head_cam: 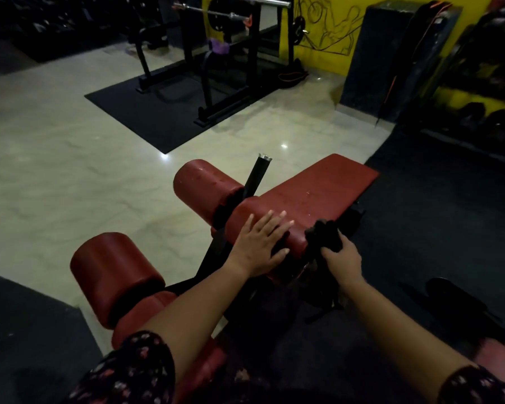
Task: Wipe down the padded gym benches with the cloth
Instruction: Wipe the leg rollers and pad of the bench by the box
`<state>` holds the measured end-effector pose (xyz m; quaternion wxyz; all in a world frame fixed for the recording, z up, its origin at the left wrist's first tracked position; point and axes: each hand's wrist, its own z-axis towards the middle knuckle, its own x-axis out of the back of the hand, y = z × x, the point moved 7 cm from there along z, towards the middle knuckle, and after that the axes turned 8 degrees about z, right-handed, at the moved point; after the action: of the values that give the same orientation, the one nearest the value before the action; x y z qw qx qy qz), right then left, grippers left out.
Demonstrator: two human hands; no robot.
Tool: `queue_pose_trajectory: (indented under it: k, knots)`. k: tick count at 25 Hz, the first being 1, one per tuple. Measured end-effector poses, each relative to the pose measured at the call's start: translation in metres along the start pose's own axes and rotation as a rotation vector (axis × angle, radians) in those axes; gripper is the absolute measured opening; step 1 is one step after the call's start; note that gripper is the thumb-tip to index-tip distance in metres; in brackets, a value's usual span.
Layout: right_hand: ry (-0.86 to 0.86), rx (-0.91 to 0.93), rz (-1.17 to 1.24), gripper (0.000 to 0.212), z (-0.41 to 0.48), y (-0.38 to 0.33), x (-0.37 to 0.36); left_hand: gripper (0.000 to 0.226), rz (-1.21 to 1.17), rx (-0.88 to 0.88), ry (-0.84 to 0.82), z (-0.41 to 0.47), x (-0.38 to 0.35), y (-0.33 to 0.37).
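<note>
Black bunched cloth against red bench

We see a black barbell rack standing on a dark rubber mat across the pale glossy floor — behind it a yellow wall with a line drawing, and a dark pillar beside.

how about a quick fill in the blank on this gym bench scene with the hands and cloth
1. Of the left hand and the right hand, the ____ one grips the cloth.
2. The other hand rests flat on the bench's ____ pad.
3. The wall behind the barbell rack is painted ____.
Missing words: right; red; yellow.
</note>
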<state>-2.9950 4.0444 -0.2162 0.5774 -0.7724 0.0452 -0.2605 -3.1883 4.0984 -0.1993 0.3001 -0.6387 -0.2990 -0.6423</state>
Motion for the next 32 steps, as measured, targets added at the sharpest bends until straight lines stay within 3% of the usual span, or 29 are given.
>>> queue_pose_trajectory:
  k: [3, 7, 10, 12, 13, 17, 19, 21, 24, 32]
  knots:
    - [-0.083, -0.222, -0.044, 0.054, 0.039, -0.002, 0.014, 0.072, 0.066, -0.182, 0.035, 0.02, 0.0, -0.008]
    - [-0.153, -0.186, -0.018, 0.057, 0.059, -0.011, 0.004, 0.074, 0.088, -0.354, 0.088, 0.042, -0.006, -0.017]
    - [-0.136, -0.244, 0.13, 0.056, 0.043, 0.034, -0.024, 0.073, 0.021, -0.376, 0.217, 0.045, -0.012, -0.019]
    - [-0.104, -0.282, 0.207, 0.068, 0.047, 0.058, -0.032, 0.072, -0.009, -0.391, 0.29, 0.04, -0.014, -0.019]
    - [-0.127, -0.252, 0.202, 0.069, 0.054, 0.055, -0.035, 0.071, -0.026, -0.393, 0.31, 0.04, -0.013, -0.02]
    - [-0.214, -0.092, 0.033, 0.039, 0.077, 0.01, -0.04, 0.07, -0.045, -0.381, 0.35, 0.041, -0.013, -0.02]
    - [-0.206, -0.027, -0.039, 0.047, 0.081, 0.017, -0.031, 0.069, -0.051, -0.377, 0.378, 0.04, -0.012, -0.02]
    - [-0.275, -0.047, 0.045, 0.057, 0.069, 0.025, -0.025, 0.067, -0.061, -0.376, 0.4, 0.039, -0.01, -0.02]
    - [-0.334, -0.061, -0.01, 0.04, 0.068, 0.017, -0.031, 0.063, -0.072, -0.37, 0.432, 0.04, -0.01, -0.022]
    - [-0.713, 0.38, -0.482, 0.045, 0.137, -0.05, -0.108, 0.057, -0.055, -0.306, 0.399, 0.04, -0.009, -0.023]
